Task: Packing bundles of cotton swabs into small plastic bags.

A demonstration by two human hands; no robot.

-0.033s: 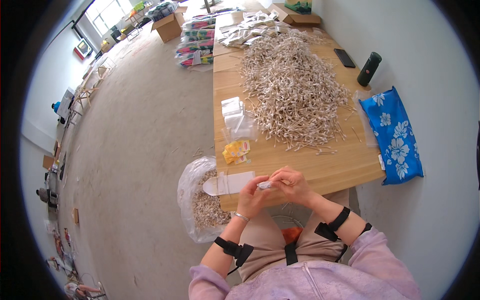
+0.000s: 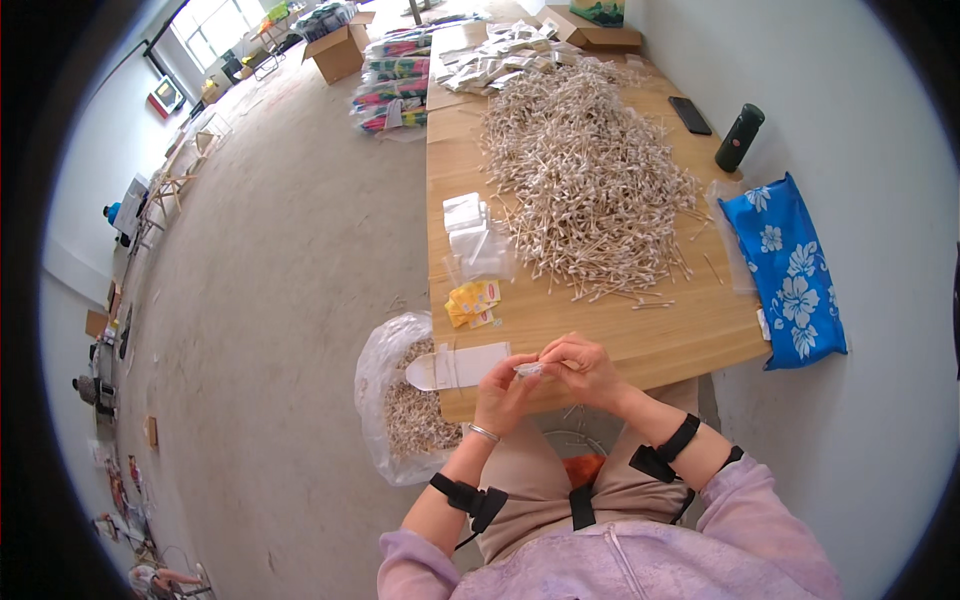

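My left hand [image 2: 503, 394] is closed around a small bunch of cotton swabs [image 2: 528, 369], whose white tips show between the fingers. My right hand [image 2: 584, 371] pinches at the same bunch from the other side, its fingertips touching it. Both hands are over the near edge of the wooden table [image 2: 640, 345]. Just left of my left hand lies a flat white strip [image 2: 480, 364] with a rounded end and a band around it. Farther up the table rises a large heap of loose cotton swabs [image 2: 590, 180].
Yellow cards [image 2: 472, 302] and clear plastic bags [image 2: 478, 245] lie along the table's left side. A bag of swabs [image 2: 415, 415] stands below the left edge. On the right are a phone [image 2: 689, 115], a dark bottle [image 2: 739, 138] and a blue flowered pouch [image 2: 790, 270].
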